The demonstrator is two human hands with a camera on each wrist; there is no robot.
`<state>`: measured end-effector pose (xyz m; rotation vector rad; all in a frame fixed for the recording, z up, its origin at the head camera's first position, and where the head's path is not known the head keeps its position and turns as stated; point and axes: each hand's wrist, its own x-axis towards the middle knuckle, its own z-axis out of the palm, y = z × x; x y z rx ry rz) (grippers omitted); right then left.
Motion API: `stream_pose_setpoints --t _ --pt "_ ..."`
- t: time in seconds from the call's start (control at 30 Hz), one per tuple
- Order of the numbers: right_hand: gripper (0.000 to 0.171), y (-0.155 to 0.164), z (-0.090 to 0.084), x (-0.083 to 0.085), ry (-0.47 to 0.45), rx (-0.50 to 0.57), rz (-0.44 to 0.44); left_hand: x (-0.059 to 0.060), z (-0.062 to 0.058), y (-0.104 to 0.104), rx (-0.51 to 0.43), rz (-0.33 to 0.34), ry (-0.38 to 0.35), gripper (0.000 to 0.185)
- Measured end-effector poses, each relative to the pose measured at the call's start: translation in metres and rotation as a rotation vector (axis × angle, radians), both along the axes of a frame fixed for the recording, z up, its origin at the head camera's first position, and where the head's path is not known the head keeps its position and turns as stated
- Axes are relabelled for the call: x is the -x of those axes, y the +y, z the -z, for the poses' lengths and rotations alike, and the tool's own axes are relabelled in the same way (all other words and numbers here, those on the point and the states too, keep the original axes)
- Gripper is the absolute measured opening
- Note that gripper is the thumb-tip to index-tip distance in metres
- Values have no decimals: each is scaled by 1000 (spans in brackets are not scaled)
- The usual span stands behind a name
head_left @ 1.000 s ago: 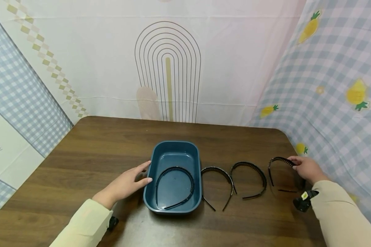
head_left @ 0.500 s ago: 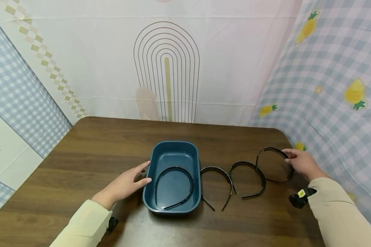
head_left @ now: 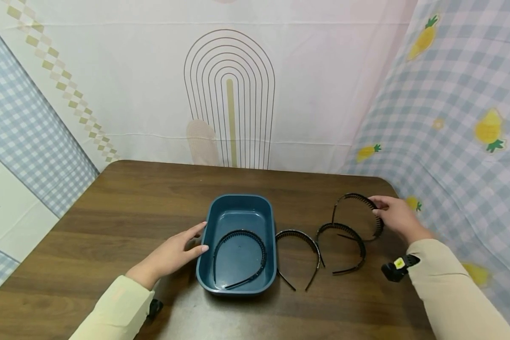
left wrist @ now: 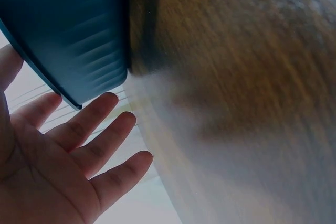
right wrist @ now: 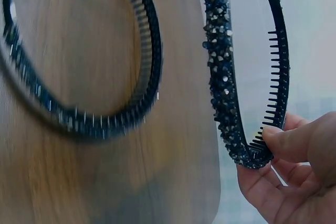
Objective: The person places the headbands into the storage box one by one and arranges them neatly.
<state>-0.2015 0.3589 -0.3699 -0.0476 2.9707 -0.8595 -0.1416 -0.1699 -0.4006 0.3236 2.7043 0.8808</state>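
My right hand (head_left: 396, 216) pinches a black toothed headband (right wrist: 223, 72) between thumb and fingers; it is studded with dark, glittering beads. In the head view this headband is held above the table, behind and partly overlapping another headband (head_left: 362, 252). My left hand (head_left: 170, 255) touches the left rim of a blue rectangular tub (head_left: 273, 245) with fingers extended. The left wrist view shows the palm (left wrist: 47, 182) and spread fingers beside the tub's wall (left wrist: 79, 40). Inside the tub lies one black headband (head_left: 263, 257). One more headband (head_left: 314, 243) rests against the tub's right side.
The brown wooden table (head_left: 144, 203) has rounded far corners. Behind it hangs a pale cloth (head_left: 323, 85) printed with arches. A blue checked cloth (head_left: 450, 165) with fruit prints closes in the right side, near my right arm.
My right hand has lifted the far-right headband off the table and carried it leftward and away, over beside the neighbouring headband. The left hand and tub have stayed in place.
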Motion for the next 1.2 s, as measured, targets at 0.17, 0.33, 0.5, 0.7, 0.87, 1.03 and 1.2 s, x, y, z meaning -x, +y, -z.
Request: stream_pose_setpoints --t 0.17,0.33,0.5,0.7,0.87,1.03,1.2 --pt "39 -16 3 6 1 50 -10 0 1 0 -2 0 4 73" --pt "38 -33 5 13 13 71 -25 0 1 -1 -10 5 13 73" --pt "38 -55 0 16 12 79 -43 -1 0 0 -14 5 17 72" --pt "37 -80 -4 18 12 102 -71 -1 0 0 -17 10 18 71" --pt "36 -100 0 20 21 128 -88 -1 1 -1 -23 12 19 73" --pt "35 -118 2 21 6 181 -88 1 2 -1 -30 23 22 72" --pt "35 -134 2 21 -13 215 -95 0 2 -1 -37 25 17 72"
